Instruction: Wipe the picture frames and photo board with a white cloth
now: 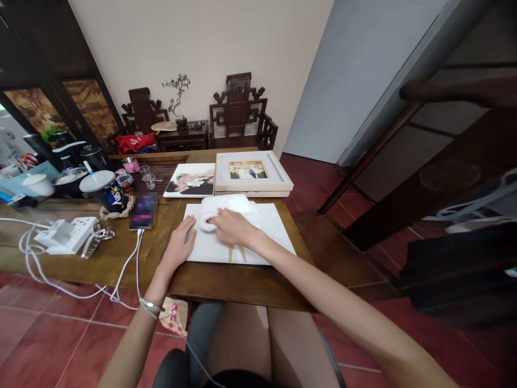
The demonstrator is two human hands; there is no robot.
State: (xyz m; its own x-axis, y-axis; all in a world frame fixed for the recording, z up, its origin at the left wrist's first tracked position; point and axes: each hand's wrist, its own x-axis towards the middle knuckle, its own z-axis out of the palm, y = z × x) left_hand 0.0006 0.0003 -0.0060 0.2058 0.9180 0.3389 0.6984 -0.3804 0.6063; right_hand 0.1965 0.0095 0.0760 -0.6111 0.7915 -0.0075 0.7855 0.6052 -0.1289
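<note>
A white rectangular panel point(274, 231) lies flat on the wooden table point(177, 280) in front of me, with two tan strips showing near its front edge. My left hand point(181, 242) rests at the panel's left edge, fingers stretched out and holding nothing. Bunched in my right hand point(234, 229) is a white cloth point(226, 205), pressed onto the panel's upper left part. The fingers of my right hand curl into the cloth, which hides that area of the panel.
Behind the panel lie a photo print point(191, 180) and a pale-framed picture point(278, 175). To the left are a phone point(143, 210) on a charging cable, a lidded cup point(107, 191), a power strip point(75, 234) and clear small cups point(149, 180). Wooden chairs stand beyond.
</note>
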